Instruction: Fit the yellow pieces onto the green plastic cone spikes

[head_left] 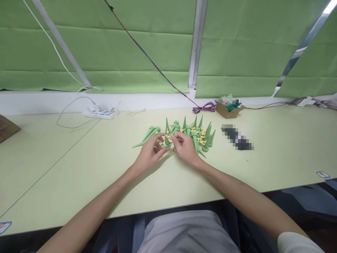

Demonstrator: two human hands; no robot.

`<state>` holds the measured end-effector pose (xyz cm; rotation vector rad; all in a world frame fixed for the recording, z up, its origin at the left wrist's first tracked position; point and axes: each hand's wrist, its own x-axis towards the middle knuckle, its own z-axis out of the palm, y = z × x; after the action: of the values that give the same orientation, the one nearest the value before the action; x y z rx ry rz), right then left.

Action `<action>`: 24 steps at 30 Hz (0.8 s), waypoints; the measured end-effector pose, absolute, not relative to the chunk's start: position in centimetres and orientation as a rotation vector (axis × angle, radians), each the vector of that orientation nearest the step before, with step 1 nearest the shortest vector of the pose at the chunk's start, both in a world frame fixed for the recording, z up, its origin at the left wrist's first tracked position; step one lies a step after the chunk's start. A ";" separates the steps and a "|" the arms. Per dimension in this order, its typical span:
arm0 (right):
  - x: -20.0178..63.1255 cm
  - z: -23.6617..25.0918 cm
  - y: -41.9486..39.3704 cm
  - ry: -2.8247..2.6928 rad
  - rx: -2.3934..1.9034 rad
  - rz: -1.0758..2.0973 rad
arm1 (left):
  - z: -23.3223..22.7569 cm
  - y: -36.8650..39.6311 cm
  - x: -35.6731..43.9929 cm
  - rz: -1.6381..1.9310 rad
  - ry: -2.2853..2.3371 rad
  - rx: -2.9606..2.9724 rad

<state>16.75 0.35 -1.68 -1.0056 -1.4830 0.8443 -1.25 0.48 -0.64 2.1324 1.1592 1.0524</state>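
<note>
Both forearms reach over the table (79, 168); my left hand (150, 154) and right hand (185, 147) pinch one green spike (166, 141) at the pile's (195, 133) near edge. Risk: nudged spikes could roll and scatter.

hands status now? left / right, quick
Left hand: fingers curled around a green cone spike, holding it.
Right hand: fingertips pinched at the same spike's top; whether it holds a small part cannot be told.
</note>
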 end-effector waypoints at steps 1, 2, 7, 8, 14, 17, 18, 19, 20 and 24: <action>16.8 -1.7 0.4 -1.467 -1.002 0.831 | -0.7 0.5 -1.2 1.061 1.174 2.075; 16.9 -1.6 0.4 -1.451 -0.998 0.818 | -0.7 0.5 -1.2 1.074 1.185 2.012; 17.1 -1.5 0.5 -1.437 -0.985 0.777 | -0.2 0.9 -1.2 0.989 1.102 1.704; 17.1 -1.4 0.5 -1.446 -0.979 0.774 | 0.0 0.9 -1.2 0.946 1.070 1.644; 16.9 -1.3 0.1 -1.563 -0.929 0.778 | 0.4 0.7 -1.1 0.754 0.924 1.425; 16.9 -1.4 0.0 -1.593 -0.909 0.780 | 0.2 0.7 -1.3 0.749 0.908 1.478; 16.9 -1.4 0.0 -1.597 -0.908 0.785 | 0.2 0.8 -1.4 0.750 0.904 1.498; 16.9 -1.4 0.0 -1.602 -0.909 0.789 | 0.1 0.8 -1.5 0.750 0.899 1.517; 16.9 -1.5 0.0 -1.605 -0.912 0.794 | 0.1 0.8 -1.6 0.747 0.897 1.533; 16.9 -1.4 0.1 -1.598 -0.915 0.809 | 0.2 0.7 -1.8 0.754 0.935 1.609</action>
<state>16.90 0.06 -1.45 -0.9148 -1.5981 0.8090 -1.79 0.74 0.20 1.6089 0.9352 0.7539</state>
